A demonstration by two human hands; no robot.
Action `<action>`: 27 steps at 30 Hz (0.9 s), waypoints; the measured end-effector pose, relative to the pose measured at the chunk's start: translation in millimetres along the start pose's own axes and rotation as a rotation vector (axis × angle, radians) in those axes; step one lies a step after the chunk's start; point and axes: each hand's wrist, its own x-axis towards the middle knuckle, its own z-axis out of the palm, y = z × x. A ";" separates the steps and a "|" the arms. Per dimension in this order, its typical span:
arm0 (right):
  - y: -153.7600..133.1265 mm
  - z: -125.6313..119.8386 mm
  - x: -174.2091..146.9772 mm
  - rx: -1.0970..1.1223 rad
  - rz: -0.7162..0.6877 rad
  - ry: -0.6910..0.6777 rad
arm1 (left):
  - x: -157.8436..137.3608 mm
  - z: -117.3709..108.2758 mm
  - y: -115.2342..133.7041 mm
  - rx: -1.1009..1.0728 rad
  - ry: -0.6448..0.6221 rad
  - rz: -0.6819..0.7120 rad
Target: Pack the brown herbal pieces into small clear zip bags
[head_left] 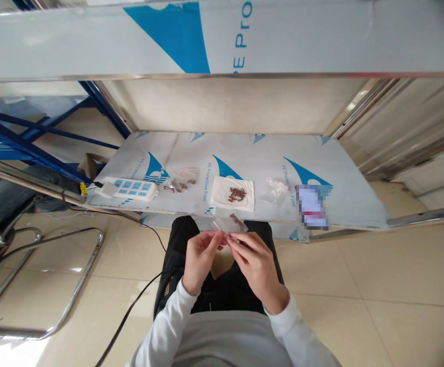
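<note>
Both of my hands meet above my lap, just in front of the shelf edge. My left hand (202,255) pinches one side of a small clear plastic bag (227,223), and my right hand (254,262) grips its other side with the fingertips. Some small dark pieces show inside the bag near its right end. Beyond it, a white cloth (222,193) lies on the shelf and carries a little heap of brown, slim pieces (237,194). To its left rests a clear bag of shiny metal parts (179,185); to its right is another clear bag (277,189) with pale contents.
A white power strip (133,189) with blue sockets lies at the shelf's left end. A phone (312,206) sits at the front right edge. The film-covered shelf (351,196) is at knee height, under an upper shelf (302,43). A metal-framed chair (92,265) stands left, and a black cable (130,306) hangs nearby.
</note>
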 end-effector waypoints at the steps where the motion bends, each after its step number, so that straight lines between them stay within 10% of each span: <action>1: -0.1 1.0 -4.7 0.002 0.001 -0.020 | -1.3 0.8 -1.7 -0.037 -0.013 -0.053; 16: 4.4 4.6 -34.5 0.635 0.614 -0.276 | -19.2 4.2 -35.1 -0.226 -0.148 -0.336; 27: -1.6 24.3 -42.8 -0.058 0.358 0.038 | -17.1 9.3 -46.1 0.053 -0.098 -0.121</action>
